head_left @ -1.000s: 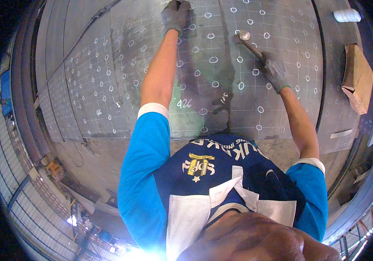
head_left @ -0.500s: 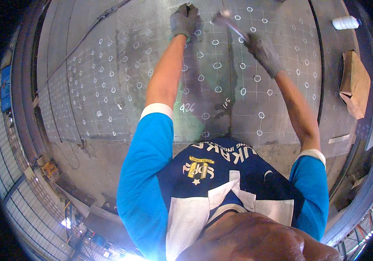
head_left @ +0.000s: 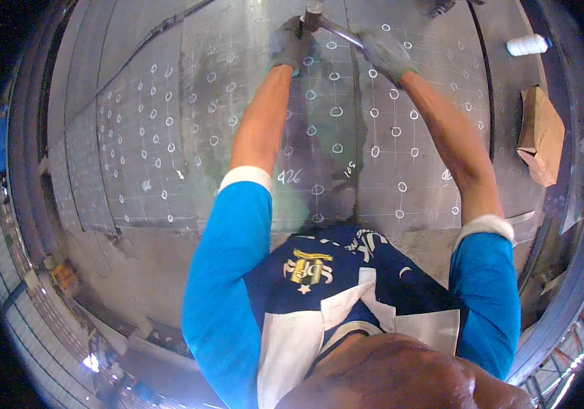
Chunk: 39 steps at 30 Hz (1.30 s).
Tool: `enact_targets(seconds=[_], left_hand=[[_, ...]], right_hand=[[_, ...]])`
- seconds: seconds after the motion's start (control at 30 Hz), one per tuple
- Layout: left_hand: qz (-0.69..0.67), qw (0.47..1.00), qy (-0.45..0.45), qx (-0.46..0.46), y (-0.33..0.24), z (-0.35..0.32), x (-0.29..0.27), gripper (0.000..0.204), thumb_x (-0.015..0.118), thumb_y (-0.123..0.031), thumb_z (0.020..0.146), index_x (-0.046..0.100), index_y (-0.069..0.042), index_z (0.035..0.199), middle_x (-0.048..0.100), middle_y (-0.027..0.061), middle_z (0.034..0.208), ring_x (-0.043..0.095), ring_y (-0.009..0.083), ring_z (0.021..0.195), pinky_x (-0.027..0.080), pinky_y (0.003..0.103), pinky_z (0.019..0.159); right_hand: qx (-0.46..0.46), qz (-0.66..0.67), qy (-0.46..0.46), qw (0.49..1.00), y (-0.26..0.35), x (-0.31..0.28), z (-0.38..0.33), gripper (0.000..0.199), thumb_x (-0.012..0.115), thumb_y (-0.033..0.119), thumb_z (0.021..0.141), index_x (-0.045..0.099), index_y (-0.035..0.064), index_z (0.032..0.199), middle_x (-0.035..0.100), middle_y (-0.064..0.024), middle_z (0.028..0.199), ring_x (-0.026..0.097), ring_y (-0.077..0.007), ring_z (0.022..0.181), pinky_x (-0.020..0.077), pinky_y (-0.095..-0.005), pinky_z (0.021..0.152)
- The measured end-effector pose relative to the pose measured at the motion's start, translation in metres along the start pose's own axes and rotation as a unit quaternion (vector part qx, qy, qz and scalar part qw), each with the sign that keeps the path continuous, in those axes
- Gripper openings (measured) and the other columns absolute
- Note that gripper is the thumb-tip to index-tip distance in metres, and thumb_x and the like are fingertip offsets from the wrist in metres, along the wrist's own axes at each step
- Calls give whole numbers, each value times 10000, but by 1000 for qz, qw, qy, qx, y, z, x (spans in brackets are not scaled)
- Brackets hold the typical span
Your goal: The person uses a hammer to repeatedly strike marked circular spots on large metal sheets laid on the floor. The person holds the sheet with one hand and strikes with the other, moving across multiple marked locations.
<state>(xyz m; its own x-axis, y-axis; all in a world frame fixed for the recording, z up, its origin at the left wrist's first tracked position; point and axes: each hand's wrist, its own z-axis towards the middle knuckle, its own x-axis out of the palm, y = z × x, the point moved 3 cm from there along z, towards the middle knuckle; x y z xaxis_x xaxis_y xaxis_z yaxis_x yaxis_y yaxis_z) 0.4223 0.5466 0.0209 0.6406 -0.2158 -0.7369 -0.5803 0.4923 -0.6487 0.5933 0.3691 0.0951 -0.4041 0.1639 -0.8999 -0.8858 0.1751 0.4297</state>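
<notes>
A large grey steel plate lies in front of me, ruled with a chalk grid and several white chalk circles. My gloved left hand is a closed fist pressed on the plate near the top edge; what it grips is hidden. My gloved right hand is shut on the handle of a hammer. The handle slants up and left, and the hammer head sits just above my left fist. Both blue-sleeved arms are stretched forward.
A white roll lies at the far right of the plate. A brown folded piece of cardboard lies below it. A dark seam runs down the plate between my arms. Curved steel rails border the left side.
My right hand has swung the hammer up and to the left, from out at the right to directly over my left fist. The left fist has stayed in place.
</notes>
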Motion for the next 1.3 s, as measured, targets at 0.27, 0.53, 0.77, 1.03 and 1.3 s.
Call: enact_targets(seconds=[0.27, 0.53, 0.77, 1.03, 1.3], left_hand=[[-338, 922, -89, -164, 30, -21, -23, 372, 712, -375, 872, 725, -48, 1050, 747, 194, 964, 728, 319, 846, 564, 427, 781], [-64, 991, -40, -113, 31, -51, -66, 405, 692, -391, 874, 727, -39, 1069, 756, 179, 963, 728, 320, 890, 555, 432, 818], [-75, 992, -35, -98, 26, -49, -65, 421, 699, -431, 859, 725, -36, 1001, 746, 141, 837, 703, 257, 755, 543, 412, 724], [-115, 989, -18, -93, 25, -50, -62, 384, 700, -387, 886, 757, -70, 1095, 773, 126, 1039, 722, 242, 932, 554, 390, 838], [-127, 986, -21, -105, 28, -50, -59, 404, 707, -412, 885, 750, -85, 1118, 767, 125, 1048, 715, 243, 923, 554, 378, 852]], right_hand=[[173, 257, 120, 943, -4, 5, -129, 248, 556, 228, 991, 626, 18, 1103, 679, -227, 911, 650, -440, 779, 497, -521, 687], [52, -14, 37, 998, -53, 59, -184, 328, 538, 145, 979, 595, 40, 1285, 661, -248, 1164, 641, -434, 1064, 513, -525, 877], [42, -102, 68, 992, -47, 58, -180, 435, 514, 195, 973, 567, 134, 1400, 660, -193, 1267, 633, -406, 1138, 505, -510, 939], [57, -141, 108, 982, -48, 58, -173, 409, 505, 161, 960, 600, 104, 1354, 678, -203, 1246, 657, -416, 1102, 521, -512, 900], [34, -116, 84, 989, -35, 46, -169, 391, 539, 126, 940, 594, 78, 1324, 696, -222, 1134, 674, -421, 1022, 522, -518, 850]])
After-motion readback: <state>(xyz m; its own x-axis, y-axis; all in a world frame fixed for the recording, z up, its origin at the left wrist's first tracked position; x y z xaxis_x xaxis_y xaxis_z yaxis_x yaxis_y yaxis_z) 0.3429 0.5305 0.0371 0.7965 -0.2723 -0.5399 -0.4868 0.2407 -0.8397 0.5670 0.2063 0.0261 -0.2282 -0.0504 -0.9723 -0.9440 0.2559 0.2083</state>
